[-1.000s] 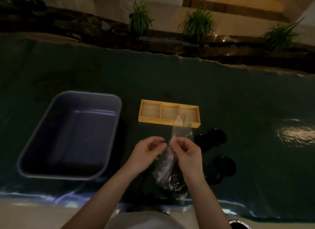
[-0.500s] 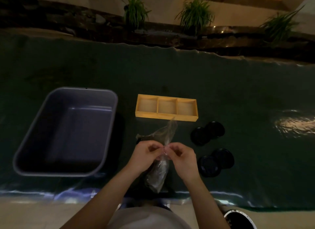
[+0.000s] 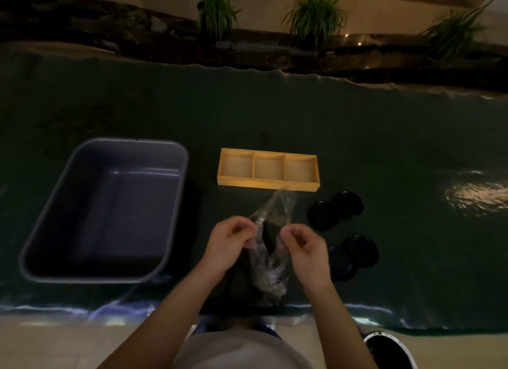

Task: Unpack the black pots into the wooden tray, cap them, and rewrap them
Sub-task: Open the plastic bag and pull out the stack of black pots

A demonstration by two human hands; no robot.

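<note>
A clear plastic bag (image 3: 270, 261) with dark pots inside it stands near the table's front edge. My left hand (image 3: 229, 242) pinches the left side of the bag's mouth and my right hand (image 3: 303, 245) pinches the right side, holding the opening apart. A black pot (image 3: 268, 235) shows in the gap. The wooden tray (image 3: 268, 183) with three empty compartments lies just beyond the bag. Several black round caps lie to the right: one pair (image 3: 336, 209) nearer the tray, another pair (image 3: 354, 254) beside my right hand.
A large grey plastic tub (image 3: 107, 212), empty, sits at the left on the dark green table cover (image 3: 384, 137). Potted grasses (image 3: 316, 13) stand behind the table's far edge. A shoe (image 3: 390, 349) shows at bottom right.
My hands have moved apart, spreading the bag's mouth open, and the bag's twisted top has loosened. The dark pot inside has come into sight.
</note>
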